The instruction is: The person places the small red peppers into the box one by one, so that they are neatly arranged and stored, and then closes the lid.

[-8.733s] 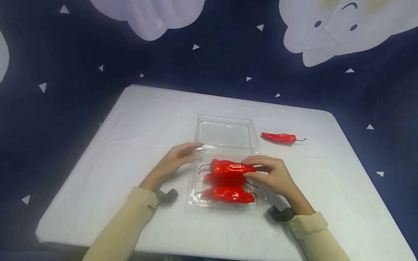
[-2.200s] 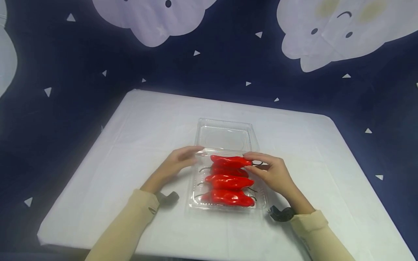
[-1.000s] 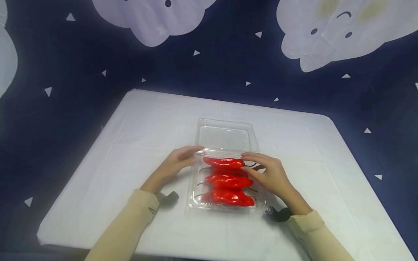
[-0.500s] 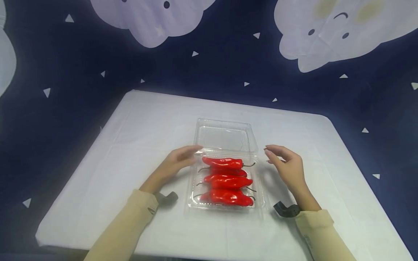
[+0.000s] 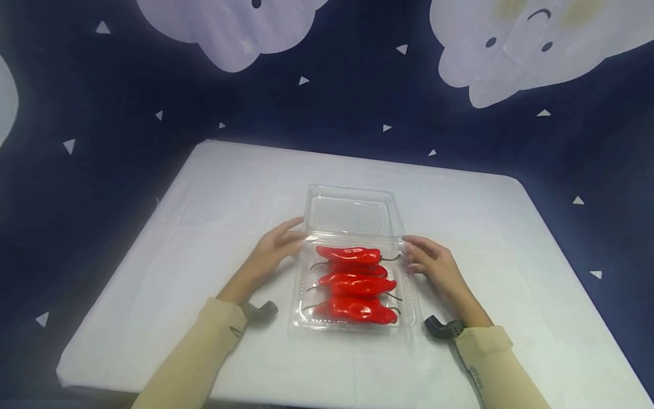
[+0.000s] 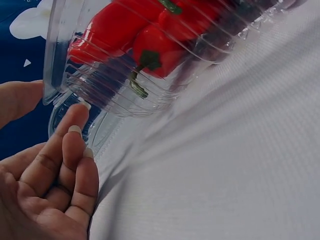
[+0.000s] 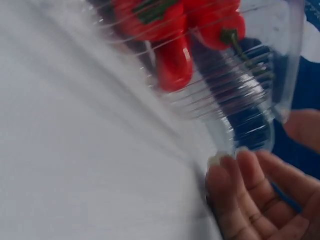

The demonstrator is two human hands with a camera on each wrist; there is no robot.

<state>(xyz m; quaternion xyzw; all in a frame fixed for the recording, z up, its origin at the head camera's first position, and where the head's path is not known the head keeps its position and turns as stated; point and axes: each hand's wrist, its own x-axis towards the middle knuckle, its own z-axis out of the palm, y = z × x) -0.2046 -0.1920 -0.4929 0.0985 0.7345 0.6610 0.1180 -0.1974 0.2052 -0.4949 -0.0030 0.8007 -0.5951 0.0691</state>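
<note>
An open clear plastic clamshell container (image 5: 409, 318) holds several red chili peppers (image 5: 357, 310), laid crosswise in its near half. The rearmost pepper (image 5: 349, 255) has its stem pointing right. The container's lid (image 5: 352, 215) lies folded back, away from the person. At the left end of the hinge is the left hand (image 5: 273, 248), its fingers extended. In the left wrist view, that hand's thumb (image 6: 20, 100) is right at the rim. The right hand (image 5: 435, 266) is at the opposite hinge corner, fingers loosely bent, with fingertips (image 7: 220, 172) close to the clear plastic in the right wrist view.
A white cloth covers the table (image 5: 214, 193) under the container. Behind it hangs a dark blue backdrop (image 5: 357, 96) with pale clouds and triangles. A dark wrist camera (image 5: 441, 328) sits at the right cuff, another at the left.
The lone pepper once on the table at right is gone from there; a pepper the right hand held lies released in the container. The right hand withdrew, then came to the hinge corner. Left fingers spread.
</note>
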